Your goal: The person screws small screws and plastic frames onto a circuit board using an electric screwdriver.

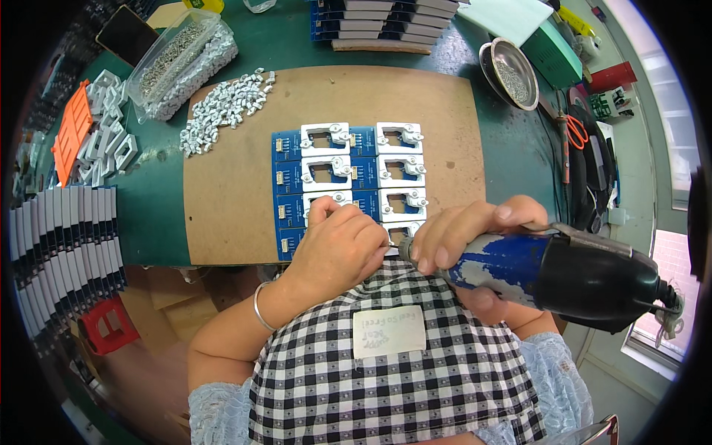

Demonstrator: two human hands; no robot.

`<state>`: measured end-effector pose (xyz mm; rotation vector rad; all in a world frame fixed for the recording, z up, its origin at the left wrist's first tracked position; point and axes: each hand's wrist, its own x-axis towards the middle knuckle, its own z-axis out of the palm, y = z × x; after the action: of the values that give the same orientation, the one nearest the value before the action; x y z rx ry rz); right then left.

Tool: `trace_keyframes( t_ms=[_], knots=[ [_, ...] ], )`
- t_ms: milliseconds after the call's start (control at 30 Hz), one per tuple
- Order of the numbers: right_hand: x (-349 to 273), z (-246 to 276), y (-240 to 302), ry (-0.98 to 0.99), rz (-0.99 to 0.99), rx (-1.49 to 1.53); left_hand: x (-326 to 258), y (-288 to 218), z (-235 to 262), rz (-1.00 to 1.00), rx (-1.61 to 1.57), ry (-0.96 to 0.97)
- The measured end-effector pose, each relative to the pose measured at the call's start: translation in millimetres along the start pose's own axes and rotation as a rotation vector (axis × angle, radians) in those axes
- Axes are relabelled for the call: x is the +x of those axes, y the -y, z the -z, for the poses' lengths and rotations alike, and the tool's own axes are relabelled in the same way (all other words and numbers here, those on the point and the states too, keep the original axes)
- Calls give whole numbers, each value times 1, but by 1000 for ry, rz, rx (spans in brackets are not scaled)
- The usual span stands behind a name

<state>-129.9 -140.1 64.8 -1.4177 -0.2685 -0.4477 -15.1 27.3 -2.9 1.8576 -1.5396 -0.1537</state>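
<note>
My right hand [475, 230] grips a blue and black electric screwdriver [512, 271], held almost level with its bit pointing left. My left hand [334, 241] is closed, its fingertips bunched at the screwdriver's bit; whatever they pinch is hidden. Beneath and beyond both hands lie blue circuit boards [288, 210] in two columns. White plastic frames [401, 170] sit on them, with small white clips and screws at their corners. My left hand covers part of the nearest boards in the left column.
A brown board [230, 200] lies under the work on a green table. Loose white clips [226, 107], a clear tub [178, 67] and white frames [111, 137] lie left. Finished-looking stacks [67, 237] stand near left, another stack [386, 22] behind. Metal bowls [512, 74] hold screws.
</note>
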Motion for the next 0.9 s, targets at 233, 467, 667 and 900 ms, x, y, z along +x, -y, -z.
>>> trace_keyframes(
  t_ms=[233, 467, 667, 900],
  knots=[
    [0, -4, -2, 52, 147, 4, 2, -1, 0, -19, -7, -5],
    [8, -8, -7, 89, 180, -88, 2, 1, 0, -28, -18, 18],
    [16, -11, -6, 183, 91, -82, 1, 2, 1, -30, -12, -10],
    [11, -10, -1, -15, -132, 37, -4, 2, -6, -23, 9, -23]
  ],
)
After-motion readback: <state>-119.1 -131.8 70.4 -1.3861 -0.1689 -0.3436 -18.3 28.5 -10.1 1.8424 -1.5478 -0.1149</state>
